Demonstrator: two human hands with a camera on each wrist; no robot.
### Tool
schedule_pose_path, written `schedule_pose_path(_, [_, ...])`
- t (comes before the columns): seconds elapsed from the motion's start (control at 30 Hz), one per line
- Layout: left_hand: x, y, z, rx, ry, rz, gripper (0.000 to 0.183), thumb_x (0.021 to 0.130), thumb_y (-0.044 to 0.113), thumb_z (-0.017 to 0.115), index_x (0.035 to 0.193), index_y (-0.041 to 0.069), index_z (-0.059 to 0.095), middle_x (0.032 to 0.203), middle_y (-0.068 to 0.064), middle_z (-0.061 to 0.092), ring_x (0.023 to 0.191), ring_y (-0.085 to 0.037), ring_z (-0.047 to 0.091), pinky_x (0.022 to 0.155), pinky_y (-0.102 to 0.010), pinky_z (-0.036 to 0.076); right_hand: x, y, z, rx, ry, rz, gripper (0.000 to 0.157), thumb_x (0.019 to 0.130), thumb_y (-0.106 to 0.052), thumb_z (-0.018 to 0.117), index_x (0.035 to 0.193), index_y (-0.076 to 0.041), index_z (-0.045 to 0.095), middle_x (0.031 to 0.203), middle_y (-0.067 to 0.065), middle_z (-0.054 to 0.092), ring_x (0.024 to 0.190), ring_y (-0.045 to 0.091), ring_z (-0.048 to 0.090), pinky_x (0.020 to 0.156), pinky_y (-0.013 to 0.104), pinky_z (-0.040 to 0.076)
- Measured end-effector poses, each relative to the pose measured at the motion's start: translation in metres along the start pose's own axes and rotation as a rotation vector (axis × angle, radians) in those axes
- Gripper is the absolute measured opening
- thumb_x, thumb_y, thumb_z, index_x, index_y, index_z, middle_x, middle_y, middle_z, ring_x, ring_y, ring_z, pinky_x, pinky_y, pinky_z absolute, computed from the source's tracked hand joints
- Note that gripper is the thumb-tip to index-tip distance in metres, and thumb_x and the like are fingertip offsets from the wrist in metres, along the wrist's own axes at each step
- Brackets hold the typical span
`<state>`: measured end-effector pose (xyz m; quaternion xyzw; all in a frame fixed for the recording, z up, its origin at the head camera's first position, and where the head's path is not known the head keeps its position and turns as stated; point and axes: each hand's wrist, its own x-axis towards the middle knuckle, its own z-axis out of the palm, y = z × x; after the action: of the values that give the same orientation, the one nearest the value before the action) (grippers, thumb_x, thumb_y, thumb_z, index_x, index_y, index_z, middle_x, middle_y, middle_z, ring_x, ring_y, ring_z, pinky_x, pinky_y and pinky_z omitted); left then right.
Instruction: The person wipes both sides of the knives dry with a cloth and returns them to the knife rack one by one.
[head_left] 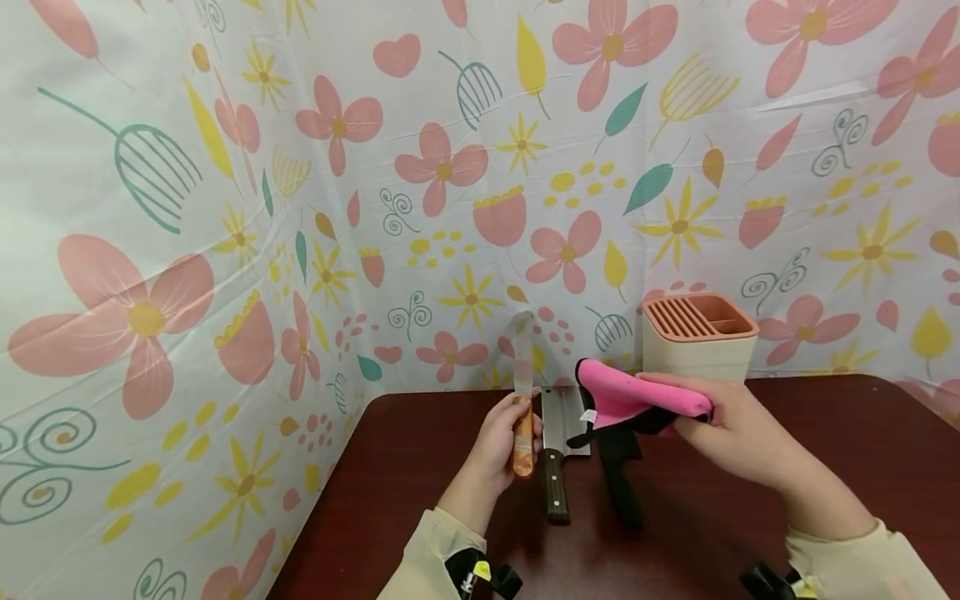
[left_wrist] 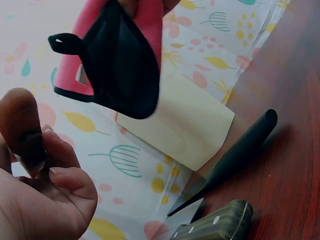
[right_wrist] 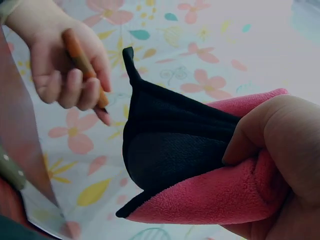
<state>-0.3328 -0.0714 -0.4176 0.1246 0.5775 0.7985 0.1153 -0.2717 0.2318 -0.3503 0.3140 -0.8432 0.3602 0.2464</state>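
Observation:
In the head view my left hand [head_left: 495, 437] grips the orange-brown handle of a knife [head_left: 523, 442], whose shiny blade points up. The left wrist view shows the butt of that handle [left_wrist: 22, 127] standing out of the curled fingers. My right hand [head_left: 738, 429] holds a folded pink cloth [head_left: 637, 392] with black trim and a hanging loop. Its black side [right_wrist: 175, 150] faces the right wrist camera, with the thumb pressed on it. The cloth is apart from the knife, to its right. Below and between the hands lie a cleaver [head_left: 555, 487] and a black-handled knife [head_left: 618, 475].
A cream knife holder [head_left: 697, 358] with an orange slotted top stands at the back right of the dark red table [head_left: 705, 533]. A flowered sheet [head_left: 450, 250] hangs behind the table and along its left side.

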Motion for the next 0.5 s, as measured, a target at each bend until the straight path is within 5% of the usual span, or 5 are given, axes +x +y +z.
schedule_pose_path(0.2, [0.001, -0.001, 0.001, -0.021, 0.0, 0.007, 0.042, 0.107, 0.019, 0.044, 0.146, 0.006, 0.048, 0.074, 0.003, 0.06, 0.061, -0.011, 0.054, 0.061, -0.022, 0.051, 0.028, -0.007, -0.025, -0.08, -0.002, 0.011, 0.059, 0.082, 0.007, 0.068, 0.134, -0.02, 0.069, 0.102, -0.001, 0.073, 0.073, 0.003, 0.054, 0.059, 0.02, 0.043])
schedule_pose_path(0.4, [0.001, 0.0, 0.002, -0.002, -0.013, -0.004, 0.041, 0.105, 0.017, 0.047, 0.144, 0.008, 0.05, 0.075, 0.004, 0.062, 0.062, -0.011, 0.056, 0.062, -0.023, 0.051, 0.081, -0.017, -0.043, -0.2, 0.029, -0.091, 0.053, 0.077, 0.005, 0.069, 0.125, -0.015, 0.075, 0.109, 0.008, 0.077, 0.077, 0.002, 0.053, 0.064, 0.02, 0.04])
schedule_pose_path(0.5, [0.0, 0.0, 0.002, 0.013, -0.018, -0.011, 0.044, 0.104, 0.018, 0.048, 0.147, 0.011, 0.051, 0.077, 0.004, 0.062, 0.064, -0.01, 0.056, 0.063, -0.023, 0.052, 0.106, -0.023, -0.046, -0.223, -0.03, -0.033, 0.051, 0.08, 0.002, 0.066, 0.128, -0.013, 0.073, 0.099, 0.007, 0.078, 0.068, 0.005, 0.049, 0.061, 0.023, 0.038])
